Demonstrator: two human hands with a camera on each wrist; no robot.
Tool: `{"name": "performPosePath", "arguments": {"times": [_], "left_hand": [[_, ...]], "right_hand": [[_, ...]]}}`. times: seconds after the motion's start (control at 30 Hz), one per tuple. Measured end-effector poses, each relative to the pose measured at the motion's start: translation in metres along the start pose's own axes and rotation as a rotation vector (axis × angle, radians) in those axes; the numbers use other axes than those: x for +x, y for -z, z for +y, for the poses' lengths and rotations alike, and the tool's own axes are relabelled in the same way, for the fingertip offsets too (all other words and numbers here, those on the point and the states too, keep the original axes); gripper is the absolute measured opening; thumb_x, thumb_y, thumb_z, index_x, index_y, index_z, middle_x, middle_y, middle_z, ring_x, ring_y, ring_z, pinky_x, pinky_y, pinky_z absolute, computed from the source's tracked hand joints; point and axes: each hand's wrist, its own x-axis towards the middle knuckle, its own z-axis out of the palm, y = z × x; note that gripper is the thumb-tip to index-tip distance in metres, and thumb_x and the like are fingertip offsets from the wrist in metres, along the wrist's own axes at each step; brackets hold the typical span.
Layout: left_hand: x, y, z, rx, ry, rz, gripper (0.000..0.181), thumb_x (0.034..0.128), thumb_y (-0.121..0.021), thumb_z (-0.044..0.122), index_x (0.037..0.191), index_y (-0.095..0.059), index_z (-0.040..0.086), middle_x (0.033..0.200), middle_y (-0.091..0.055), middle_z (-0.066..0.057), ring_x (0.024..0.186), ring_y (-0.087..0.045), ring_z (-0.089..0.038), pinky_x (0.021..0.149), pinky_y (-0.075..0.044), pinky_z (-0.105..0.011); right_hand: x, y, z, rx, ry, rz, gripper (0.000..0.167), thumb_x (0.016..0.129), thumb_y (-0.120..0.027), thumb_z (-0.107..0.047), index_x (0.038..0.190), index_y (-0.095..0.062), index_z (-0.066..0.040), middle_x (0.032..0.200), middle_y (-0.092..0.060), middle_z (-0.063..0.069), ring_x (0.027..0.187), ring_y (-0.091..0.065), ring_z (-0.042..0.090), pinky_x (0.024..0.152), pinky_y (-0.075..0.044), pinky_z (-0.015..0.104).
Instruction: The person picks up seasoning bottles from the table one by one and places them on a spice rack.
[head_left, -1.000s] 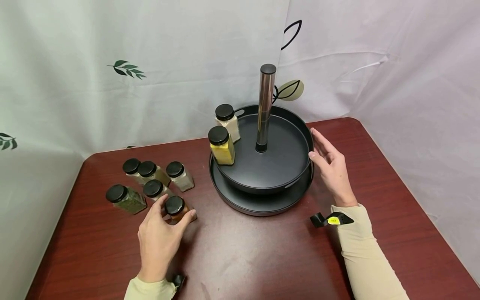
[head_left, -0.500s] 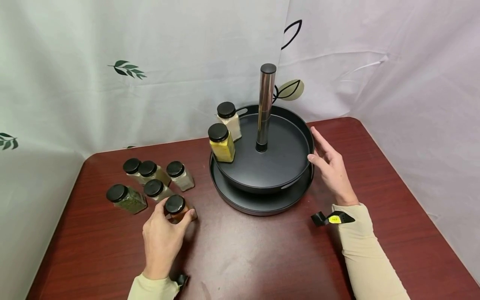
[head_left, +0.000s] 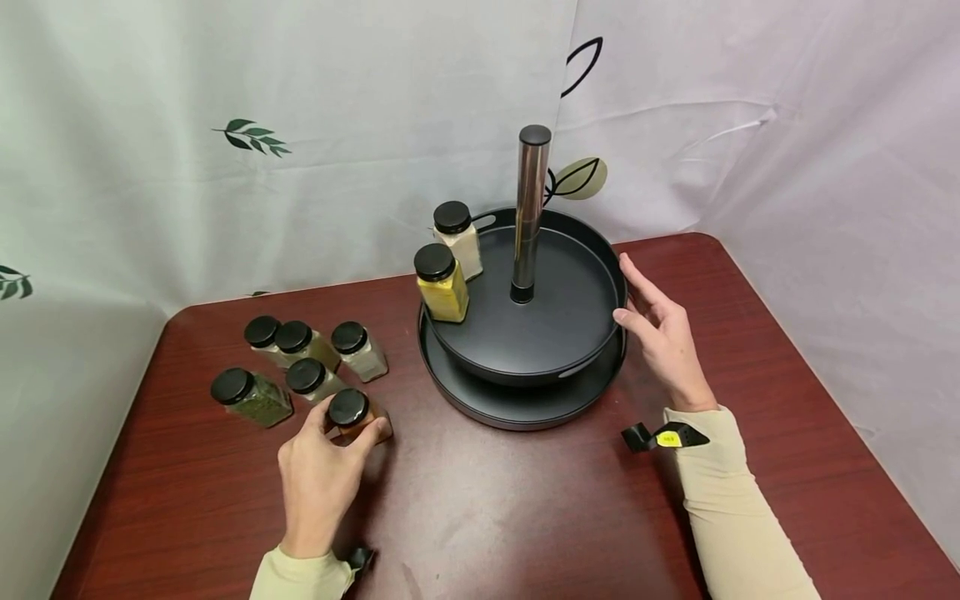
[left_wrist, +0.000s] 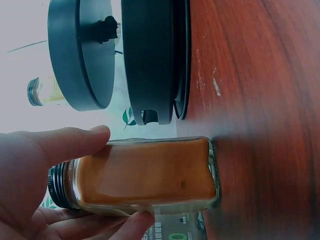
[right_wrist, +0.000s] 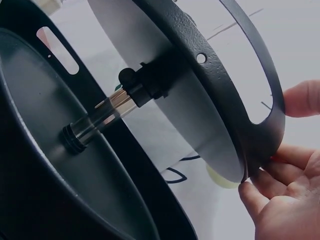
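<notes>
My left hand (head_left: 322, 483) grips a spice jar (left_wrist: 145, 172) of orange-brown powder, thumb on one side and fingers on the other. The black-lidded jar is upright at the table; I cannot tell whether its base touches it. My right hand (head_left: 667, 342) holds the rim of the upper tray (head_left: 555, 333) of a black two-tier turntable. In the right wrist view, the thumb (right_wrist: 302, 97) touches the rim beside a handle slot, with fingers bent at its lower edge. A yellow-powder jar (head_left: 445, 296) and a pale-powder jar (head_left: 461, 250) stand on the upper tray's left side.
Left of the turntable stand several more jars, among them a green-herb jar (head_left: 258, 400) and a pale jar (head_left: 363, 354). A metal post (head_left: 531, 208) rises from the upper tray. The lower tray (head_left: 517, 412) juts out in front. White curtains (head_left: 375, 125) border the table.
The upper tray has turned slightly, carrying its two jars a little toward the back. My left thumb and fingers have drawn in onto the orange-brown jar. My right hand has barely moved.
</notes>
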Motion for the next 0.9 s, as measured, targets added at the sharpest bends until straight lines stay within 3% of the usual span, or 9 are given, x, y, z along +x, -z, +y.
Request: {"name": "performPosePath", "arguments": {"times": [0.43,0.67,0.9], "left_hand": [[0.006,0.004,0.005,-0.001,-0.012,0.011,0.051,0.0748,-0.090,0.025,0.117,-0.069,0.005,0.086,-0.075,-0.012,0.077,-0.072,-0.031,0.071,-0.052,-0.053],[0.011,0.009,0.015,-0.008,-0.043,0.059,0.060,0.0742,-0.089,0.026,0.122,-0.066,-0.001,0.089,-0.074,-0.016,0.074,-0.070,-0.031,0.069,-0.052,-0.051],[0.016,0.014,0.026,-0.026,-0.055,0.090,0.058,0.0759,-0.088,0.026,0.122,-0.064,0.000,0.085,-0.074,-0.011,0.068,-0.070,-0.023,0.067,-0.045,-0.026]], "right_hand": [[-0.002,-0.002,-0.002,-0.147,-0.017,0.066,0.050,0.098,-0.057,0.004,0.147,-0.050,-0.005,0.153,-0.047,0.006,0.140,-0.045,0.017,0.104,-0.041,0.017],[-0.002,-0.002,-0.002,-0.163,-0.017,0.076,0.047,0.099,-0.057,0.001,0.145,-0.051,-0.005,0.153,-0.045,0.014,0.139,-0.046,0.017,0.105,-0.040,0.018],[-0.002,-0.002,-0.003,-0.196,-0.015,0.078,0.046,0.100,-0.057,-0.001,0.145,-0.052,-0.007,0.152,-0.047,0.013,0.138,-0.046,0.015,0.105,-0.040,0.019]]}}
